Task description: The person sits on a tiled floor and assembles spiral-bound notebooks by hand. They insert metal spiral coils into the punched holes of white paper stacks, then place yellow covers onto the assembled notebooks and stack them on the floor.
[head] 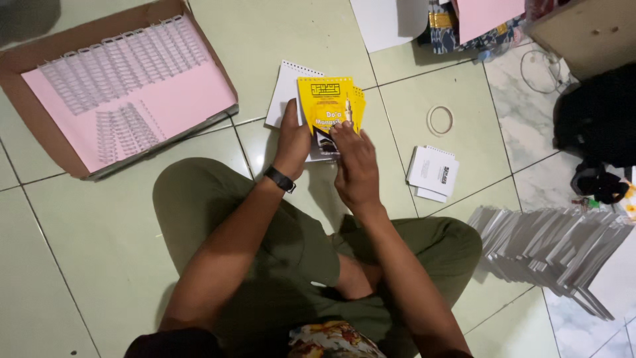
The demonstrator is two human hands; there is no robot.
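I sit cross-legged on a pale green tiled floor. Both hands hold a small stack of yellow booklet covers [326, 101] up over the floor. My left hand [292, 140], with a black watch on its wrist, grips the stack's left edge. My right hand [356, 162] pinches the lower right part of it. Under the stack lies a white wire-bound notepad [285, 89] on the floor.
A cardboard tray [26, 63] at the left holds a pink sheet with rows of white wire binding combs [119, 63]. A tape ring [440, 120] and a small white notepad [434, 171] lie to the right. A fanned pile of grey booklets [550, 245] sits lower right.
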